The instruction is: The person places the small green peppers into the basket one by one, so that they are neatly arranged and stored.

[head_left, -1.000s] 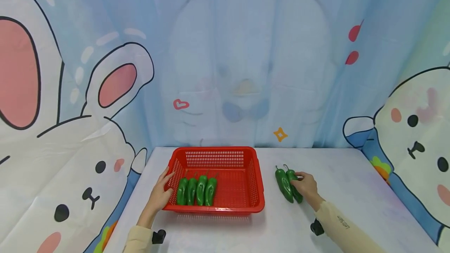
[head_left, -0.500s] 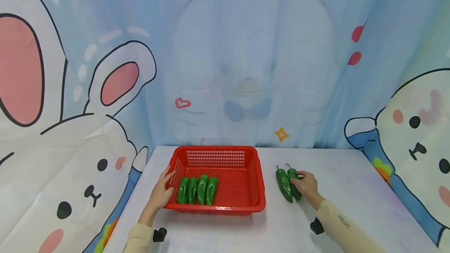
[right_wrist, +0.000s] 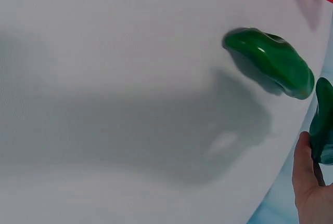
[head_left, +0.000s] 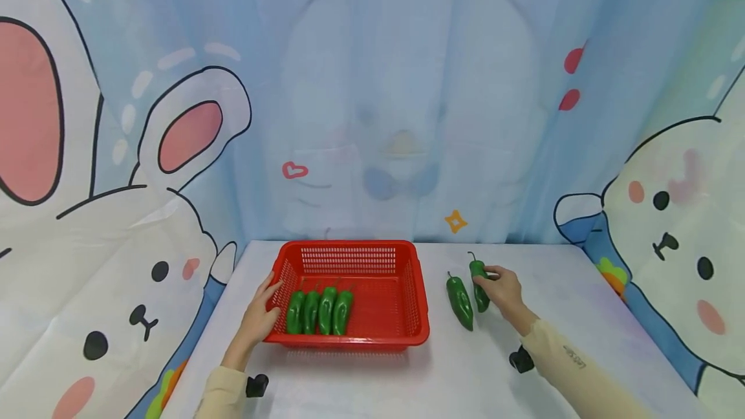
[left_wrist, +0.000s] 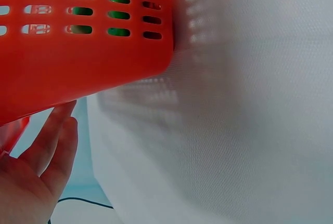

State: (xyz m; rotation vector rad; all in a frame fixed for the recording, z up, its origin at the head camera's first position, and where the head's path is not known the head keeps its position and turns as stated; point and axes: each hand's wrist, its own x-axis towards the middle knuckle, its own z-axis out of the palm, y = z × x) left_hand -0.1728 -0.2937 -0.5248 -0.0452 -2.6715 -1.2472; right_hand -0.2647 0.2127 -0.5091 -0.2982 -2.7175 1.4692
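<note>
A red plastic basket [head_left: 401, 338] stands on the table, with several green peppers [head_left: 327, 310] side by side in its left half. My left hand [head_left: 258, 317] rests against the basket's left rim; in the left wrist view its fairly straight fingers [left_wrist: 60, 143] touch the underside of the rim. To the right of the basket, my right hand [head_left: 504, 291] pinches a green chili pepper [head_left: 478, 277] between thumb and fingers, raised off the table. Another green pepper [head_left: 460, 302] lies on the table just left of it, with a gap between the two.
The white tabletop [head_left: 559, 290] extends right of the peppers and in front of the basket. Behind it hangs a blue curtain [head_left: 372, 83] printed with cartoon animals. A thin dark cable [left_wrist: 86, 201] shows in the left wrist view.
My right hand has lifted the right-hand pepper off the table and away from its neighbour, which stays lying there. The left hand and the basket have kept their places.
</note>
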